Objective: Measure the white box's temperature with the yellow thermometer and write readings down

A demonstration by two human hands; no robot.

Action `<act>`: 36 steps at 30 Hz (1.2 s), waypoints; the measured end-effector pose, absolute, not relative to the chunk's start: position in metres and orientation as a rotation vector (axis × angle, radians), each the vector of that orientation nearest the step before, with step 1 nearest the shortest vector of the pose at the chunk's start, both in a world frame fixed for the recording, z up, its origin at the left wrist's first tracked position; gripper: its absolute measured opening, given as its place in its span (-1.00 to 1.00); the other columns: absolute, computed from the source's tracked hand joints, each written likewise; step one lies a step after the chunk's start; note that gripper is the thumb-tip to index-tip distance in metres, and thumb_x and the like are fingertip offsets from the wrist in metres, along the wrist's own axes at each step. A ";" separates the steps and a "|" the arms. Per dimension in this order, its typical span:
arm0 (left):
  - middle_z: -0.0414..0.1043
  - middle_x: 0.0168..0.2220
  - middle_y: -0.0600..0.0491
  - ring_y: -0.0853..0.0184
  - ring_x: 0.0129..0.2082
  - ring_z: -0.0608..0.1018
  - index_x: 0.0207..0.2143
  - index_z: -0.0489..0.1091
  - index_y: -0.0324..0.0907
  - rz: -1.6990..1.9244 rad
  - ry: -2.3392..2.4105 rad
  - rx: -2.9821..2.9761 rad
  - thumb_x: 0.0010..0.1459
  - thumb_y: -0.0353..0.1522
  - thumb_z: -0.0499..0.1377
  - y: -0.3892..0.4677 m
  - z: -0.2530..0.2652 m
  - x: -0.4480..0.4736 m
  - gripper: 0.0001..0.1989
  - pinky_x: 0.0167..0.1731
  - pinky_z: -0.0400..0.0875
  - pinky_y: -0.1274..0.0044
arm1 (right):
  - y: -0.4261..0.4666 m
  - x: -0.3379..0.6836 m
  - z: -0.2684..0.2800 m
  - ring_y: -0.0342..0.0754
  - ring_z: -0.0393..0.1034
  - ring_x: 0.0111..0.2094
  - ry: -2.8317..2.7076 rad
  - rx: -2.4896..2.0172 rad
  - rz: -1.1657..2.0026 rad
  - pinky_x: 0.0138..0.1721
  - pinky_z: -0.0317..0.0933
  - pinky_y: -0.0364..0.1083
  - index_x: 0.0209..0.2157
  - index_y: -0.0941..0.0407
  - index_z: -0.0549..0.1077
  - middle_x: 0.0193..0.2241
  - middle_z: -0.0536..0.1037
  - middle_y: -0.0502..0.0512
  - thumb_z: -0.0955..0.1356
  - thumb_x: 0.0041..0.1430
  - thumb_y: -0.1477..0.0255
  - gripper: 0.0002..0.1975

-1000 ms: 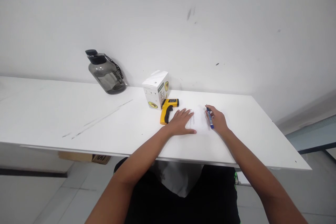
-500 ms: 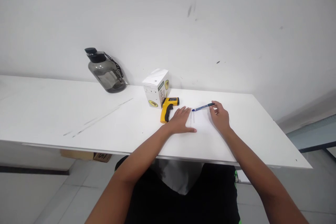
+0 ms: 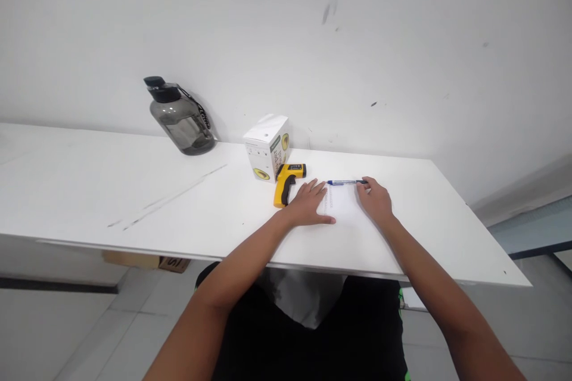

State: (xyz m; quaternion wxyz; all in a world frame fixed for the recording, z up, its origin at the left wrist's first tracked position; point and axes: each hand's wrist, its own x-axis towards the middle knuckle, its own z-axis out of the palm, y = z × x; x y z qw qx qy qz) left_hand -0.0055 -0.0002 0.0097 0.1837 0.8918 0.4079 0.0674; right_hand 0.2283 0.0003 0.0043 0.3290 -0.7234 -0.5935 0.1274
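My left hand (image 3: 308, 205) lies flat with its fingers spread on the left side of a white sheet of paper (image 3: 347, 205). Lines of small writing run along the paper beside my thumb, too small to read. In my right hand (image 3: 374, 197) a blue pen (image 3: 343, 182) is pinched by its dark end. The pen lies nearly level along the top edge of the paper, its blue end pointing left towards my left fingertips. Just left of my left hand is a yellow and black infrared thermometer (image 3: 283, 186), lying on its side.
A white box with avocado pictures (image 3: 263, 152) stands behind the thermometer. Farther left, a large grey water bottle (image 3: 183, 122) stands near the wall. The white table (image 3: 179, 208) ends at a front edge before my lap. A cardboard box (image 3: 134, 260) sits below it.
The pen has swung from a slant to nearly level, its blue end now higher at the paper's top edge. My left hand stays in place. The view has shifted slightly.
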 end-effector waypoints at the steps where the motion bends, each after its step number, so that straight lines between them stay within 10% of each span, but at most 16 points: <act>1: -0.27 0.36 -0.13 0.03 0.34 -0.27 0.31 -0.09 -0.24 0.187 1.147 2.517 -0.06 0.27 -0.05 0.000 0.010 -0.005 0.06 0.26 -0.26 0.22 | 0.001 0.229 0.003 0.03 0.39 -0.29 -1.564 -1.917 0.335 -0.29 0.17 -0.04 -0.02 0.09 0.39 -0.32 0.55 0.09 0.22 0.15 0.21 -0.58; 20: -0.12 0.33 -0.14 0.02 0.34 -0.16 0.25 0.08 -0.23 0.266 1.118 2.561 -0.05 0.24 0.00 0.001 0.006 -0.006 -0.02 0.25 -0.18 0.21 | 0.003 0.230 -0.003 -0.01 0.36 -0.36 -1.674 -1.922 0.301 -0.36 0.17 -0.06 -0.08 0.04 0.42 -0.40 0.49 0.04 0.22 0.14 0.20 -0.63; 27: 0.29 0.15 0.01 0.22 0.23 0.21 -0.04 0.40 -0.10 0.815 1.107 2.648 0.25 -0.05 -0.07 -0.005 0.022 -0.008 -0.55 0.21 0.07 0.33 | 0.002 0.228 0.000 -0.01 0.36 -0.35 -1.666 -1.937 0.318 -0.35 0.16 -0.06 -0.08 0.04 0.41 -0.42 0.49 0.03 0.21 0.14 0.18 -0.62; 36: 0.09 0.19 -0.19 0.08 0.25 0.08 0.03 0.24 -0.17 1.885 1.749 2.131 0.15 -0.20 0.11 0.015 0.032 -0.038 -0.58 0.19 -0.03 0.19 | 0.001 0.228 0.000 -0.04 0.36 -0.33 -1.656 -1.970 0.355 -0.34 0.16 -0.09 -0.05 0.05 0.40 -0.40 0.48 0.02 0.19 0.15 0.17 -0.59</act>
